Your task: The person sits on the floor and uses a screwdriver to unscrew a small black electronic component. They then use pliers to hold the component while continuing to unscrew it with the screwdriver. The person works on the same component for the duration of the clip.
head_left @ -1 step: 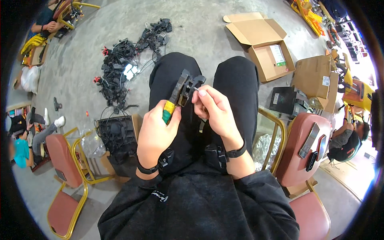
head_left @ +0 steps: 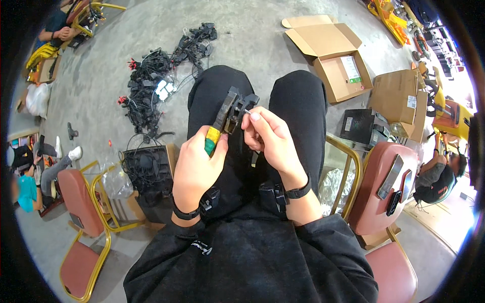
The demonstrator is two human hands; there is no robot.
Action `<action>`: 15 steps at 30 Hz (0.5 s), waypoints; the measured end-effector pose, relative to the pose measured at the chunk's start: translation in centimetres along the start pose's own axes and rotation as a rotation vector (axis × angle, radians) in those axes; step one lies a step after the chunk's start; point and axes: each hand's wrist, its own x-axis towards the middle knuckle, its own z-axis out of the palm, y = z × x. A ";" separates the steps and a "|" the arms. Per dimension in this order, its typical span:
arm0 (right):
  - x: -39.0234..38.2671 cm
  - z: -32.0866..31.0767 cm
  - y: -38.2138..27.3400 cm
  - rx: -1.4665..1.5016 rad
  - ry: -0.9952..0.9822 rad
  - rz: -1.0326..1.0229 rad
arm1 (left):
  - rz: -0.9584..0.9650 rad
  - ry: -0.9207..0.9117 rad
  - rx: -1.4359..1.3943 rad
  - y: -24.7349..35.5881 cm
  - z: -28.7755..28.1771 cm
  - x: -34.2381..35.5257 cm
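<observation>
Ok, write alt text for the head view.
The left hand grips a black tool with a yellow-and-green handle above black trousers, while the right hand pinches what looks like a thin metal piece near its far end. Beyond, tangled black cables and an open cardboard box lie on grey floor.

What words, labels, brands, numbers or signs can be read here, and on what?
Black top: white lettering, not copied out.
Open cardboard box: white-and-green sheet, print too small to read.
Larger brown box: white label, too small to read.
Held black piece with yellow and green end: no readable text.
</observation>
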 end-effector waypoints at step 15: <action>0.0 -0.6 -0.5 0.351 -0.116 0.132 | -0.019 0.000 -0.029 0.3 -0.4 -1.1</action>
